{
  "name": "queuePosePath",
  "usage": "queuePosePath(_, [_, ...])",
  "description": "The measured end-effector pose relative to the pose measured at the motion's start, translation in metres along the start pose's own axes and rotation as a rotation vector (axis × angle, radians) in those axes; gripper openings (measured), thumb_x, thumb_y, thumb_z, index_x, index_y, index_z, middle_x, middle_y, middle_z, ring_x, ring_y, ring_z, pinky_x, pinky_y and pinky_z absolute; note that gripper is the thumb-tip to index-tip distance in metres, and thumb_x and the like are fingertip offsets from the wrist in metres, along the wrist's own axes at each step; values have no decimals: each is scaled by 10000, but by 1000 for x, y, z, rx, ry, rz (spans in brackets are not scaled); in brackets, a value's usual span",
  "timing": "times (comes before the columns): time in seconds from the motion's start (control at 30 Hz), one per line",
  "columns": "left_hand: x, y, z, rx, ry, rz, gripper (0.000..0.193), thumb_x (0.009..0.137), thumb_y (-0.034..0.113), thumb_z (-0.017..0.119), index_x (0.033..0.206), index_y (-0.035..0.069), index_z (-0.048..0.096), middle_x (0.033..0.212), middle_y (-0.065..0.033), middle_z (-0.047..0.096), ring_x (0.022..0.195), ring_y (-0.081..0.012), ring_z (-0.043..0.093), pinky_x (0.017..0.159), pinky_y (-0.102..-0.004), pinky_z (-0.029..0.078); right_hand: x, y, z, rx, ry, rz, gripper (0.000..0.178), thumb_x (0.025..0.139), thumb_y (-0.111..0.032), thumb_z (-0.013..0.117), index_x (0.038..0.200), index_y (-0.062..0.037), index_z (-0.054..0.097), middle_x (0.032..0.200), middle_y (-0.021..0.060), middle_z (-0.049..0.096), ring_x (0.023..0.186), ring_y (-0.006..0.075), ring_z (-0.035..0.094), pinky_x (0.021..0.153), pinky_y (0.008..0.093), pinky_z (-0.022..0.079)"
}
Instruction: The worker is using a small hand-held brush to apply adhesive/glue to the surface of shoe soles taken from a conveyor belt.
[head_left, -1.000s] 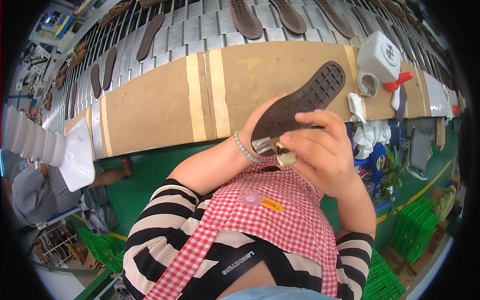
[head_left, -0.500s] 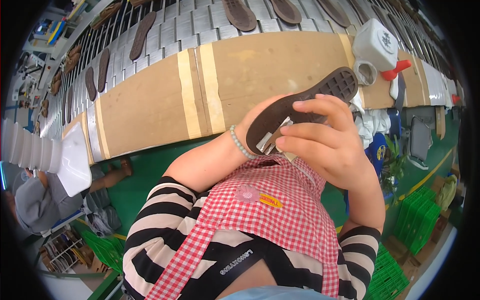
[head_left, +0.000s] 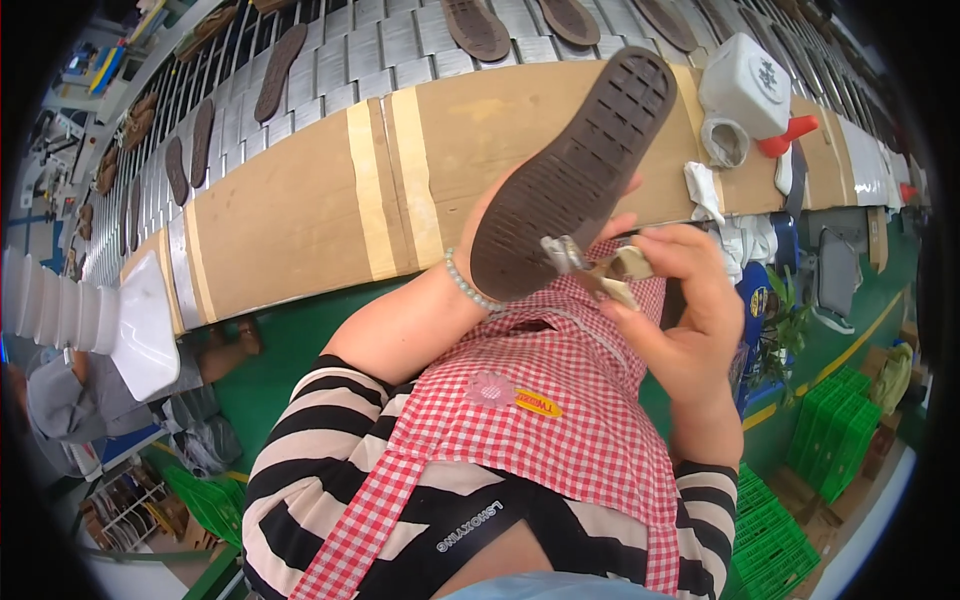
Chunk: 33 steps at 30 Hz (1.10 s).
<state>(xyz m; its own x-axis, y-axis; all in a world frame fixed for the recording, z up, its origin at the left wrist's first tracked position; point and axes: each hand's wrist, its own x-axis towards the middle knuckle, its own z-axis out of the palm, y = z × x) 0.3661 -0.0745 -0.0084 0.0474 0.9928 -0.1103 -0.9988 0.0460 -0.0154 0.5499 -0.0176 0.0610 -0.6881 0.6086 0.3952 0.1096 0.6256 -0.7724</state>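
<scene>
A dark brown shoe sole is held up in front of me, its ridged and slotted tread facing me and its far end over the cardboard. My left hand grips it from behind; most of the palm is hidden, and fingertips show past the right edge. At the lower right edge of the sole, my right hand pinches a small silver-tipped strip wrapped in cream tape. Its shiny end touches or overlaps the sole's edge. The strip's exact kind is unclear.
Taped cardboard covers the bench edge. Beyond it, a slatted metal conveyor carries several brown soles. At right stand a white container, a red-handled item and white cloth. A person sits at left; green crates are at right.
The sole has swung upright, its far end rising and moving left, with the tread turned toward me. My right hand has shifted down off the sole's face to its right edge.
</scene>
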Motion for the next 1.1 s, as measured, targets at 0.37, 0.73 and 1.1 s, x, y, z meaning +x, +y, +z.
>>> queuePosePath(0.37, [-1,-3,1,-36,-45,44,499,1060,244,385,1453,-64,367,1487,-224,421,1420,-362,373,1145,-548,394,-4,12,1,-82,90,79,405,646,-104,862,1003,-25,688,883,83,659,875,278,610,770,370,483])
queuePosePath(0.73, [-1,-3,3,-78,-41,37,490,1070,226,351,1445,-89,359,1474,-247,423,1417,-371,372,1146,-540,400,-3,4,2,-85,-54,-22,403,635,-101,859,996,-45,688,893,75,661,893,291,623,802,391,481])
queuePosePath(1.1, [-3,-7,8,-86,-6,50,485,1068,213,375,1441,-96,355,1469,-251,425,1406,-359,389,1120,-526,436,-4,13,0,-182,-16,-48,412,668,-4,808,1047,15,649,938,102,626,883,214,595,774,310,484])
